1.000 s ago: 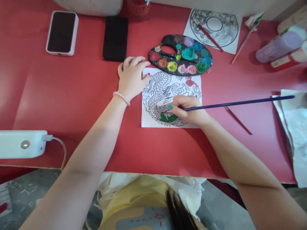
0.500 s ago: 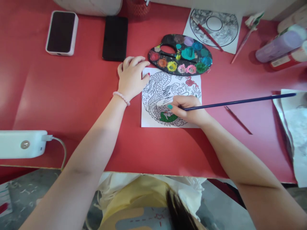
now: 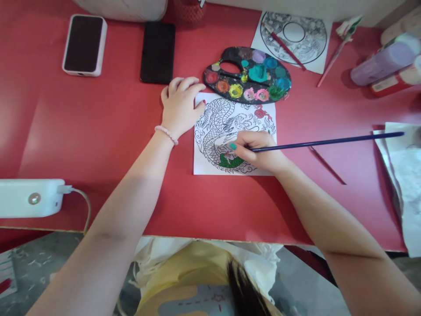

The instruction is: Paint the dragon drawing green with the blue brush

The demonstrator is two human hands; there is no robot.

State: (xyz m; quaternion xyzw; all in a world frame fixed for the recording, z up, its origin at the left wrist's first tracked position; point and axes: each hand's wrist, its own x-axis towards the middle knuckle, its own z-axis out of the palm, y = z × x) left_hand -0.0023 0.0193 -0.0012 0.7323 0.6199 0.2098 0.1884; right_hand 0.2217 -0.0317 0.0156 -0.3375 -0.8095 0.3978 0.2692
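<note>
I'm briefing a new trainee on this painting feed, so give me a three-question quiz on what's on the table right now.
1. True or false: the left hand rests on the top left corner of the dragon sheet.
2. What does the right hand hold?
A. a phone
B. the blue-handled brush
C. the paint palette
3. Fill in: the painted part of the dragon beside the right hand's fingers is mostly ____.

Key
1. True; the hand lies curled on that corner.
2. B; the handle points right, and the tip is hidden by the hand.
3. Green.
</note>
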